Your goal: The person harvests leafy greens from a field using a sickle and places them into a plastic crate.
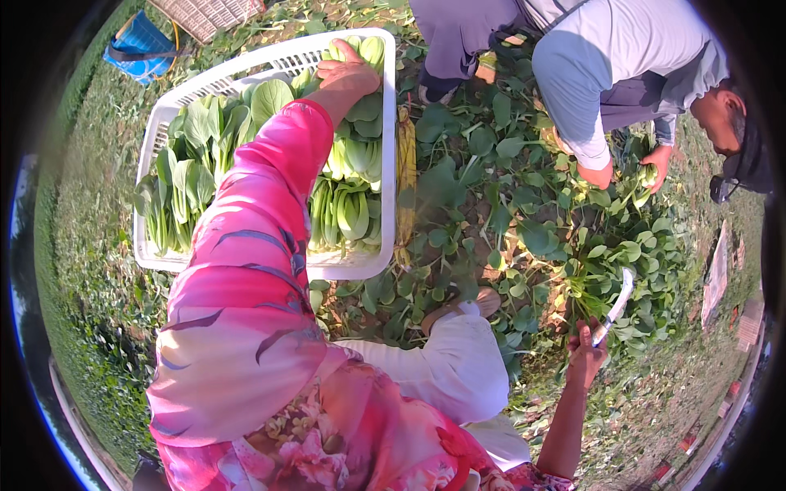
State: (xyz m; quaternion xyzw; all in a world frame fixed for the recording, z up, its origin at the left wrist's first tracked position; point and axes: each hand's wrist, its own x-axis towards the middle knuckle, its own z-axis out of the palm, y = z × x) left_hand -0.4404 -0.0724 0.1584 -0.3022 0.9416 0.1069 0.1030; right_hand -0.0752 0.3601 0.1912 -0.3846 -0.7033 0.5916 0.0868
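Note:
My left hand reaches into a white plastic crate and lies over pale bok choy stems in its far right corner. Its fingers are spread on the stems; whether they grip any is unclear. Bundles of bok choy fill the crate's right side, and more leafy bok choy stands along the left. My sleeve hides the middle. Off to the right, my right hand is closed around the handle of a curved knife. The blade points up and away, beside leafy greens low over the ground.
A co-worker bends at the upper right, with greens in one hand. Yellow strapping lies along the crate's right side. A blue bucket and a wicker basket stand beyond it. Leafy plants cover the soil between us.

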